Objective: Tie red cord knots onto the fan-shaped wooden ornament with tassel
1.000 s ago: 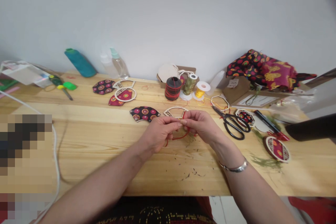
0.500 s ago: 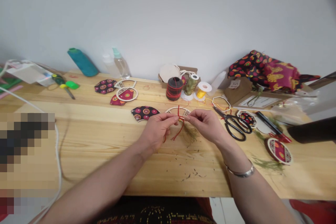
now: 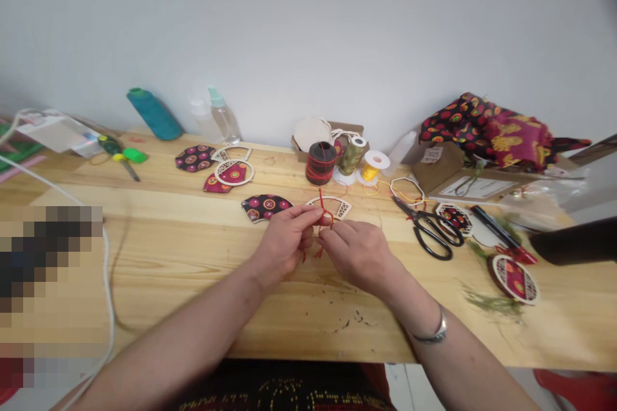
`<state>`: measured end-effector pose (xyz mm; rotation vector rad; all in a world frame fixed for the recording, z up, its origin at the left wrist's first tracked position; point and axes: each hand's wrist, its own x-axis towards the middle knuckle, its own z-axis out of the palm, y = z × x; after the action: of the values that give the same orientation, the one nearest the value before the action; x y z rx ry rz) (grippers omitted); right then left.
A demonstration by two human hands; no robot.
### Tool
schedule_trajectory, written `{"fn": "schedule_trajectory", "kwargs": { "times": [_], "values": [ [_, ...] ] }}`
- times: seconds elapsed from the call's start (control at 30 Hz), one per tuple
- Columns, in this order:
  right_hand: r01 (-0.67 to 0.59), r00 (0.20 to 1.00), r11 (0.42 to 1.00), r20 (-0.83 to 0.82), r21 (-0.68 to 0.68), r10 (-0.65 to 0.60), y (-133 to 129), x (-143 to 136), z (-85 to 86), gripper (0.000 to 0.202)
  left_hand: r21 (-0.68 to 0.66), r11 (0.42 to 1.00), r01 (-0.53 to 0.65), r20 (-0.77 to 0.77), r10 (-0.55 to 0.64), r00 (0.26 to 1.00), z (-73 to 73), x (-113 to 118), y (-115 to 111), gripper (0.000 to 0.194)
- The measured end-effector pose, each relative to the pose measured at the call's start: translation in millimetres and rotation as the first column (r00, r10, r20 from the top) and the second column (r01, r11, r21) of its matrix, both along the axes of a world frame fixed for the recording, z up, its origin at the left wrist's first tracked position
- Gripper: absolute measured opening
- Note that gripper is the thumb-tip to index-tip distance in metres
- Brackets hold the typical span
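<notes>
Between my fingertips runs a red cord (image 3: 321, 199), looped in the middle with loose ends hanging below. My left hand (image 3: 289, 237) pinches it between thumb and forefinger. From the right, my right hand (image 3: 359, 253) is closed on the cord, its fingers curled and partly hiding the loop. Just behind my hands lies a pale fan-shaped openwork frame (image 3: 341, 207), partly covered by them. Beside my left hand is a dark fan-shaped fabric piece (image 3: 266, 207) with a round-motif print.
Black-handled scissors (image 3: 436, 231) lie to the right, near an oval fabric ornament (image 3: 515, 278). Behind stand a red-and-black thread spool (image 3: 321, 164), a green spool (image 3: 351, 155) and a yellow one (image 3: 371, 169). A cardboard box (image 3: 475, 180) holds patterned cloth. A white cable (image 3: 107, 270) crosses the left.
My right hand has moved left and slightly down, turning so its back faces up. The cord, pulled taut between both hands before, now forms a loop close to my left fingertips.
</notes>
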<state>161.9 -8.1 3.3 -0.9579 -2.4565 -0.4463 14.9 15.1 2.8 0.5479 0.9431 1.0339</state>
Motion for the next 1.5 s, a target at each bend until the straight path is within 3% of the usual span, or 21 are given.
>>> {"fn": "schedule_trajectory", "kwargs": {
  "times": [0.13, 0.2, 0.27, 0.33, 0.43, 0.47, 0.53, 0.6, 0.63, 0.67, 0.7, 0.9, 1.13, 1.5],
  "values": [
    [-0.098, 0.995, 0.993, 0.020, -0.069, 0.099, -0.6, -1.0, 2.6, 0.023, -0.028, 1.000, 0.007, 0.027, -0.006, 1.000, -0.9, -1.4, 0.5, 0.014],
    [-0.207, 0.975, 0.963, -0.121, -0.171, 0.188, -2.3, -0.5, 7.8, 0.023, -0.033, 0.999, 0.011, 0.030, -0.010, 0.999, -0.1, -1.4, 0.6, 0.014],
    [-0.302, 0.905, 0.919, -0.379, -0.254, 0.193, -3.2, 0.5, 13.1, 0.023, -0.041, 0.999, 0.008, 0.022, -0.007, 1.000, 0.8, -1.1, 0.5, 0.015],
    [-0.294, 0.780, 0.906, -0.624, -0.304, 0.044, -1.2, 2.0, 15.5, 0.022, -0.047, 0.999, 0.005, 0.000, -0.005, 1.000, 1.6, -0.6, 0.3, 0.015],
    [-0.189, 0.559, 0.874, -0.781, -0.448, -0.279, 7.6, 3.8, 11.2, 0.019, -0.048, 0.999, 0.022, -0.033, -0.024, 0.999, 2.8, 0.3, -0.7, 0.014],
    [-0.208, 0.489, 0.833, -0.792, -0.512, -0.365, 11.2, 4.0, 8.3, 0.016, -0.048, 0.998, 0.030, -0.044, -0.032, 0.999, 3.2, 0.6, -1.1, 0.013],
    [-0.358, 0.375, 0.668, -0.756, -0.652, -0.537, 17.1, 3.3, 2.7, 0.015, -0.043, 0.998, 0.048, -0.061, -0.050, 0.997, 4.0, 1.2, -1.9, 0.012],
    [-0.553, 0.333, 0.463, -0.693, -0.693, -0.639, 19.8, 1.7, -0.8, 0.022, -0.031, 0.997, 0.065, -0.072, -0.067, 0.995, 4.6, 1.7, -2.3, 0.012],
    [-0.617, 0.329, 0.387, -0.672, -0.685, -0.664, 20.1, 0.8, -1.4, 0.024, -0.021, 0.997, 0.073, -0.077, -0.074, 0.994, 4.8, 2.0, -2.4, 0.011],
    [-0.653, 0.325, 0.347, -0.662, -0.673, -0.675, 19.8, 0.0, -1.5, 0.025, -0.012, 0.997, 0.081, -0.082, -0.081, 0.993, 4.8, 2.3, -2.5, 0.011],
    [-0.665, 0.319, 0.336, -0.660, -0.668, -0.680, 19.4, -0.7, -1.0, 0.025, -0.004, 0.996, 0.088, -0.090, -0.088, 0.992, 4.8, 2.5, -2.5, 0.011],
    [-0.590, 0.281, 0.394, -0.637, -0.705, -0.718, 18.9, -0.9, 2.0, 0.022, 0.039, 0.989, 0.142, -0.176, -0.133, 0.975, 4.2, 2.9, -3.5, 0.011],
    [-0.516, 0.285, 0.393, -0.585, -0.761, -0.759, 19.2, 1.7, 2.4, 0.025, 0.027, 0.981, 0.192, -0.217, -0.182, 0.959, 6.9, 2.9, -5.9, 0.014],
    [-0.540, 0.276, 0.384, -0.588, -0.749, -0.760, 19.0, 1.1, 4.1, 0.026, 0.010, 0.980, 0.199, -0.205, -0.193, 0.960, 7.3, 3.6, -6.9, 0.014]
  ]
}}
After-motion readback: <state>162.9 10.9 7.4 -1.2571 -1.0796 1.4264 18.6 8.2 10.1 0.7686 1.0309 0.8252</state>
